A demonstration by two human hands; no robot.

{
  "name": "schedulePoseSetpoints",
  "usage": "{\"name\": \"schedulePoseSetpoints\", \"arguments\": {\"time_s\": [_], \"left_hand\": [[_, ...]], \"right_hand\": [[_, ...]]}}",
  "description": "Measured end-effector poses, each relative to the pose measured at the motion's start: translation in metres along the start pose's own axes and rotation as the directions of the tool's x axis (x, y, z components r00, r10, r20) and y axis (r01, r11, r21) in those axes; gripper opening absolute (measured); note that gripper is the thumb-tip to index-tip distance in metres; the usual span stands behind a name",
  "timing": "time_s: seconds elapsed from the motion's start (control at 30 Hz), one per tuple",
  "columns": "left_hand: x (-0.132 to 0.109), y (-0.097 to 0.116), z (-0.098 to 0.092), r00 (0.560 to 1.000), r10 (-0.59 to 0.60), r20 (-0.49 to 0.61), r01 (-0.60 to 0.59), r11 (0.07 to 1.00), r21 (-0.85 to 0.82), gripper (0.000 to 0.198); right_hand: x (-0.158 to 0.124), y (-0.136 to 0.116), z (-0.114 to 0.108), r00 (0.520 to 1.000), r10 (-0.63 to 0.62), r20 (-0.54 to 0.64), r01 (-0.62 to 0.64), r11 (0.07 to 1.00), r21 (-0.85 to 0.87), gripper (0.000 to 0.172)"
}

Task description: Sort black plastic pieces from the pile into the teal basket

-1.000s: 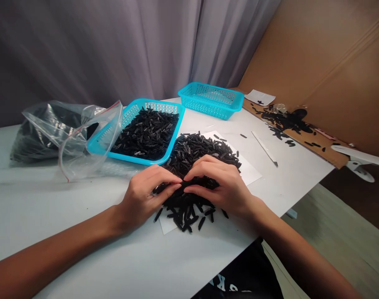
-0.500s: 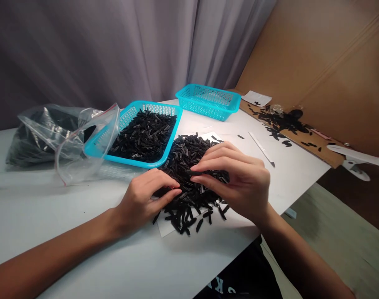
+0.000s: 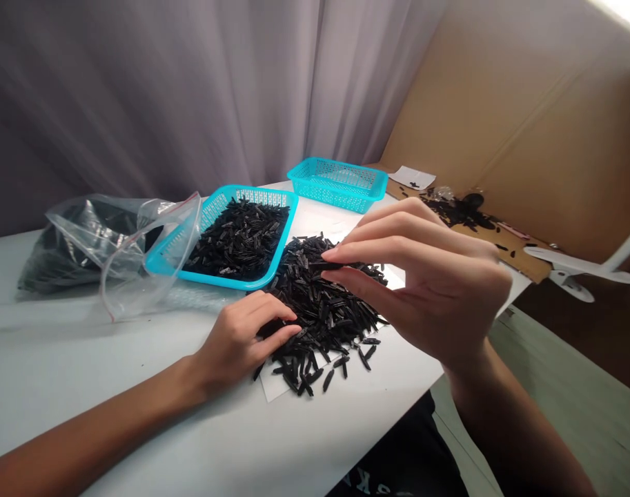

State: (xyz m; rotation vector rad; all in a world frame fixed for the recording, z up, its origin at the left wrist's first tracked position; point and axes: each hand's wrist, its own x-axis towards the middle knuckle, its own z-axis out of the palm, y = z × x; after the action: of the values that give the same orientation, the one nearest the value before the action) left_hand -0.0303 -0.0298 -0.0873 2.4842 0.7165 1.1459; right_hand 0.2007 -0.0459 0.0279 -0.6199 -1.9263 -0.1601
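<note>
A heap of small, elongated black pieces [image 3: 315,310] lies on a white paper sheet [image 3: 273,385], which shows only at the near edge. My right hand [image 3: 423,283] is raised above the heap, with thumb and fingertips pinching one black piece [image 3: 328,265]. My left hand [image 3: 247,338] rests on the near left side of the heap, its fingers curled and touching the pieces. Nothing is clearly held in it.
A turquoise perforated tray [image 3: 226,276] full of black pieces stands left of the heap. Behind it are an empty turquoise basket [image 3: 338,185] and a clear zip bag [image 3: 102,241] of dark contents. A cardboard sheet [image 3: 516,245] carries scattered black pieces.
My right hand has lifted off the heap and moved up and right, with a black piece pinched in its fingers. My left hand has barely moved. The view has tilted slightly.
</note>
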Motion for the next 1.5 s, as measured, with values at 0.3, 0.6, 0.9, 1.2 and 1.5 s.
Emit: {"name": "schedulePoseSetpoints", "arguments": {"time_s": [0.3,0.6,0.9,1.2,1.5], "left_hand": [[-0.002,0.001,-0.001,1.000,-0.009,0.001,0.009,1.000,0.001,0.006],[-0.003,0.000,0.000,0.999,-0.036,0.027,0.036,0.999,0.006,0.007],[-0.002,0.002,-0.001,0.998,-0.046,0.038,0.045,0.999,0.017,0.007],[0.000,0.002,0.001,1.000,-0.024,0.001,0.024,0.998,0.059,0.006],[0.000,-0.001,0.004,0.998,-0.050,-0.031,0.052,0.997,0.054,0.019]], "right_hand": [[0.002,0.000,-0.003,1.000,-0.022,-0.001,0.022,0.999,-0.023,0.010],[0.002,0.000,-0.005,0.998,-0.056,0.000,0.056,0.998,-0.008,0.007],[-0.001,-0.003,-0.006,0.998,-0.058,0.018,0.059,0.998,-0.027,0.007],[0.002,-0.004,-0.012,0.976,-0.211,0.047,0.215,0.970,-0.113,0.004],[0.022,0.014,0.022,0.956,-0.013,-0.295,-0.063,0.967,-0.247,0.013]]}}
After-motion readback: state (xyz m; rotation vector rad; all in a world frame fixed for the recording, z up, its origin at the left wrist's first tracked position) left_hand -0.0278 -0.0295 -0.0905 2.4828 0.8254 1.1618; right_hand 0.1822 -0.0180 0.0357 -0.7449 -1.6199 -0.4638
